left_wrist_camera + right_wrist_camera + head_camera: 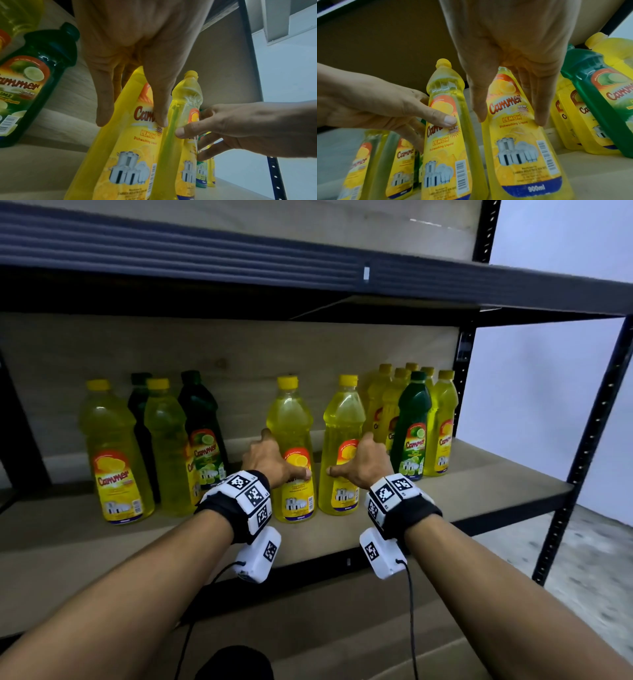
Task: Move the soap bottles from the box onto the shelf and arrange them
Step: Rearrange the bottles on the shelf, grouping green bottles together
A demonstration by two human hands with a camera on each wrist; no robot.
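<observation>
Two yellow lemon soap bottles stand upright side by side on the wooden shelf (479,474), near its front. My left hand (286,453) holds the left bottle (291,412) at its label, thumb across the front and fingers round the far side. My right hand (349,453) holds the right bottle (342,412) the same way. In the left wrist view my left hand (132,121) straddles its bottle (130,148). In the right wrist view my right hand (510,119) straddles its bottle (518,148). A small gap separates the two bottles.
Further left stand yellow bottles (113,446) and dark green ones (202,422). At the right end is a tight cluster of yellow bottles (442,419) with one green (411,426). The upper shelf beam (308,278) hangs overhead. Brown cardboard (342,628) lies below the shelf edge.
</observation>
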